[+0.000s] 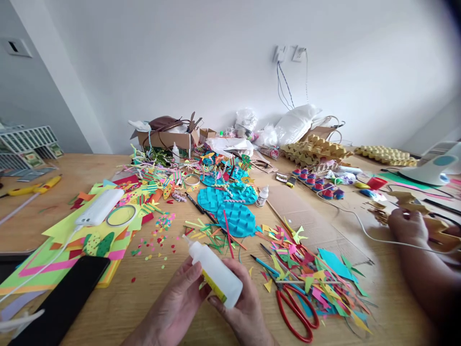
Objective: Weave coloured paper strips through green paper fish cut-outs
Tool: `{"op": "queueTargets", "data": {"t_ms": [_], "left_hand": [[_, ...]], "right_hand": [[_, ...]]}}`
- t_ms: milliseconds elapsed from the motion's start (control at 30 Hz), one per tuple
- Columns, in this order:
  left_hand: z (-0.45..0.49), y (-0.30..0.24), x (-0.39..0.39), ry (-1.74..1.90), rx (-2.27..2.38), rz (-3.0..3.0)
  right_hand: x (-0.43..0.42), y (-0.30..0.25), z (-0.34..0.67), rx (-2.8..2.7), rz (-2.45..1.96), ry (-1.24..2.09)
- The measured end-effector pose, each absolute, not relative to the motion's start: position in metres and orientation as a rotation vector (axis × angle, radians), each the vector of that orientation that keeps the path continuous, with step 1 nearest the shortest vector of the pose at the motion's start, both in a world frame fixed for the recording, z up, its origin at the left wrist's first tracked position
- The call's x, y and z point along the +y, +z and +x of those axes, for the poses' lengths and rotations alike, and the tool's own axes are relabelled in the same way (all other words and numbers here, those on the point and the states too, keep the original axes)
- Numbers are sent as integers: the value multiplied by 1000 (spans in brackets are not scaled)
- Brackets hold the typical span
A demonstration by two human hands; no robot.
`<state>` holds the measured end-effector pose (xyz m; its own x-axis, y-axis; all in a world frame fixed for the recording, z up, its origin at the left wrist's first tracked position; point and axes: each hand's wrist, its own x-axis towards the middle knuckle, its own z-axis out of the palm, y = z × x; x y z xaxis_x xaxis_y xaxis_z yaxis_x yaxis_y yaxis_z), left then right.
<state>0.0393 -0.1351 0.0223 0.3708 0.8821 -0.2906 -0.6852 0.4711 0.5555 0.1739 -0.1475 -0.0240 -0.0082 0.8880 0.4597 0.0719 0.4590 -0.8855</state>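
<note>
A white translucent glue bottle (216, 269) with a yellow label and a pointed nozzle is held tilted above the table's front. My left hand (183, 288) grips it near the neck, thumb on its side. Around the bottle's base my right hand (243, 300) is closed. Just beyond lies a blue paper disc (236, 219) covered in folded scales, with a red strip (228, 234) across it. Red-handled scissors (295, 310) rest right of my right hand, beside a heap of coloured paper scraps (324, 288). Small paper dots (165, 221) are scattered left of the bottle.
At right, another person's hand (408, 226) touches a cut egg carton piece (437, 230). A white cable (363, 230) crosses the table there. On the left are a black phone (65, 298), a white power bank (101, 206) and coloured sheets (32, 276). A cardboard box (163, 142) stands behind.
</note>
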Motion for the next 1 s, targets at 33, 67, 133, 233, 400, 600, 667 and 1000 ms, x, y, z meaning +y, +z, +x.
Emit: {"op": "queueTargets", "data": {"t_ms": [33,67,133,233,400,600,667,1000], "left_hand": [[42,23,-137,1015,595,371],[43,23,-138,1001,586,383],[40,20,-141,986,577,442],[18,8,-143,927,693,640],[-36,-21,-140,800,1235,1608],[-48,-45,-137,650,1115,2624],[-46,-49,-137,575,1082,2776],[-40,-54,-145,494,1136,2909]], "right_hand": [[-147,-22,173,-1452,-903,742],[-145,-18,172,-1456,-907,701],[-142,-7,174,-1444,-932,667],[-136,11,184,-1328,-1005,732],[-120,20,198,-1202,-1040,1136],[-109,11,180,-1313,-1028,1312],[-108,9,175,-1407,-1028,1266],[-110,3,167,-1604,-1024,1087]]}}
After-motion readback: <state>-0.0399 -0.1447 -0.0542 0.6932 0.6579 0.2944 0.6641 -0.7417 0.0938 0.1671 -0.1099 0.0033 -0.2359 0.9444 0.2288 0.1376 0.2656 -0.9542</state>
